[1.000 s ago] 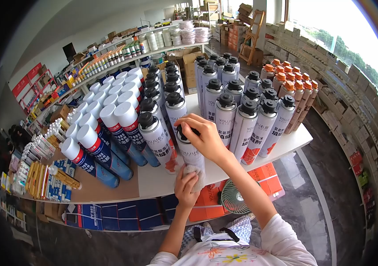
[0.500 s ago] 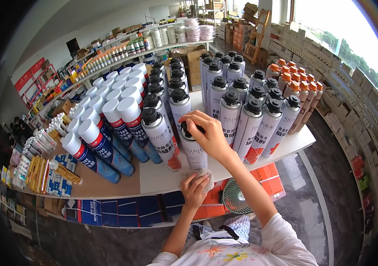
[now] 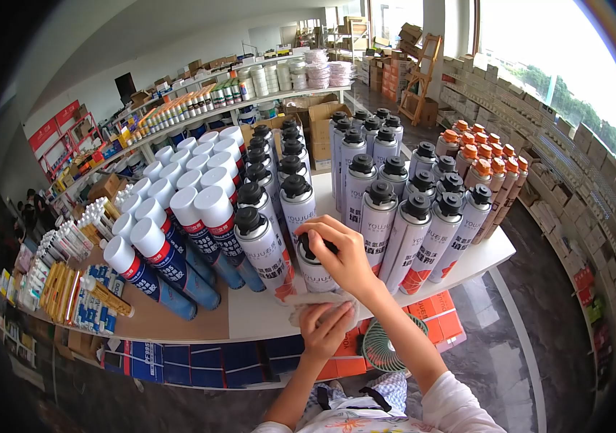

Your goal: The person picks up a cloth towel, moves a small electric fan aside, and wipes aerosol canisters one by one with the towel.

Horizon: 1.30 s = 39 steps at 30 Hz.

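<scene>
My right hand (image 3: 340, 258) is closed over the black cap of a white foam spray can (image 3: 313, 276) at the table's front edge. My left hand (image 3: 324, 328) presses a pale cloth (image 3: 306, 299) against the front of that can, hiding its lower part. Close by on the left stands a matching can (image 3: 264, 249) with a black top and red pattern. Behind my right hand is another of the same kind (image 3: 298, 202). To the right, several more black-topped cans (image 3: 407, 242) stand in rows.
White-capped blue spray cans (image 3: 171, 249) fill the left side of the white table (image 3: 261, 314). Orange-capped cans (image 3: 494, 173) stand at the right end. Under the table are orange boxes (image 3: 438, 312), blue boxes (image 3: 207, 364) and a green fan (image 3: 387, 345). Stocked shelves line the room.
The cloth in my left hand now spreads wider across the can and covers more of its body. My right hand keeps its hold on the cap. The view has shifted slightly.
</scene>
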Tool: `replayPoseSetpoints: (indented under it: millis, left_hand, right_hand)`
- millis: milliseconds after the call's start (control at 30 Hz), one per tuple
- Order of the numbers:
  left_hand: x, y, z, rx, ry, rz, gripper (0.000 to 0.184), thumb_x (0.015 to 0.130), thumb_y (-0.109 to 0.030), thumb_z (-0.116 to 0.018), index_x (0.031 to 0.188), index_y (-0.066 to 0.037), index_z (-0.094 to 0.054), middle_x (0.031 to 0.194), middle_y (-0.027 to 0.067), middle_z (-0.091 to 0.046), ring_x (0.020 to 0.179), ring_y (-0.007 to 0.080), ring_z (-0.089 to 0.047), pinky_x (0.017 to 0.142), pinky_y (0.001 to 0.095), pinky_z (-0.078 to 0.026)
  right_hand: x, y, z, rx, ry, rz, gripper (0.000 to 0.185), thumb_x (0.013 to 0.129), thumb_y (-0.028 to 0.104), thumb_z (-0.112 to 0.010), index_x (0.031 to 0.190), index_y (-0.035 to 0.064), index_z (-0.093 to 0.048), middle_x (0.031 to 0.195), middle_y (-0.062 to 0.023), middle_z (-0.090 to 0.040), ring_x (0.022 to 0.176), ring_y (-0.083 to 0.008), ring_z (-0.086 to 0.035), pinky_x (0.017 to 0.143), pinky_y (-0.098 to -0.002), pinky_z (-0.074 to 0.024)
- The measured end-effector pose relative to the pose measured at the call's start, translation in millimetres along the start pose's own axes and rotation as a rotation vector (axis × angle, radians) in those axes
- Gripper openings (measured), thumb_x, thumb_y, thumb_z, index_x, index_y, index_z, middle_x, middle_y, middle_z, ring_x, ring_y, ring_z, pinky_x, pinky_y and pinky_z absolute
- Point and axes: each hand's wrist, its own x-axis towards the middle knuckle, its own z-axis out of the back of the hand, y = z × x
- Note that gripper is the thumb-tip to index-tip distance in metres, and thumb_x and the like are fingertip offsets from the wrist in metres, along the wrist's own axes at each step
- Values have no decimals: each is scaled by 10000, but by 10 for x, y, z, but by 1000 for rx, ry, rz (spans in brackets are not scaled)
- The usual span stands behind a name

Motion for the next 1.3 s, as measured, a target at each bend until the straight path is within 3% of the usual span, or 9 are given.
replayPoseSetpoints:
  millis: [100,167,333,400,633,700,900,1233,1300]
  left_hand:
    - [-428,-46,-126,-16,153,22,281,735,-48,-752,990,-164,-739,1084,-85,-716,988,207,-582,816,383,-461]
    - [-559,-19,-148,-16,195,53,333,737,-53,-703,1041,-182,-744,1158,-97,-691,1026,184,-571,837,353,-454]
    - [70,-81,174,-170,-20,146,338,678,98,-664,965,-72,-722,1031,46,-727,1001,321,-618,879,425,-511]
    - [374,-121,376,-127,-166,152,268,714,62,-735,946,-65,-691,1002,70,-721,1007,352,-623,866,448,-518]
    - [358,102,151,-11,-274,215,282,732,41,-743,986,-55,-670,1115,113,-661,1048,385,-608,912,488,-510]
    - [102,135,80,-7,-276,233,264,749,42,-724,992,-36,-655,1130,128,-644,1051,374,-614,925,474,-504]
    - [-106,147,98,-276,-195,705,346,769,50,-722,1100,22,-622,1135,163,-654,1042,326,-629,953,401,-482]
    - [517,141,125,-315,-278,617,369,827,2,-711,1173,35,-587,1193,146,-631,1101,249,-598,969,373,-460]
    - [301,208,41,-367,-296,733,360,827,5,-694,1172,33,-595,1156,137,-650,1051,238,-621,939,365,-478]
  right_hand:
    - [-6,15,5,-8,14,-16,194,939,41,-523,1014,-31,-687,964,-102,-657,736,-160,-595,683,-280,-486]
    - [-9,-7,3,-8,6,9,193,942,50,-527,1027,-25,-684,965,-101,-658,738,-173,-609,690,-284,-492]
    - [-5,21,27,7,22,-24,186,951,62,-536,1029,-28,-679,958,-112,-655,759,-200,-619,714,-298,-499]
    - [-5,-30,-23,24,-33,37,177,949,110,-542,1016,11,-673,921,-104,-651,695,-284,-630,680,-345,-515]
    - [-6,-21,-22,16,-32,16,174,952,107,-538,1001,13,-677,895,-104,-641,674,-274,-629,653,-337,-508]
    - [-24,-16,-48,11,-49,26,173,951,107,-539,998,13,-676,890,-105,-640,672,-274,-630,652,-337,-508]
    - [-12,-1,-31,1,-24,-8,186,939,54,-530,1002,-28,-684,918,-119,-651,698,-195,-607,672,-300,-495]
    - [-21,18,-35,-15,-83,-18,180,931,44,-529,979,-25,-688,895,-100,-652,688,-163,-595,646,-274,-482]
    - [-19,29,-31,-23,-76,-28,176,932,46,-533,979,-20,-690,871,-92,-637,662,-161,-575,635,-274,-475]
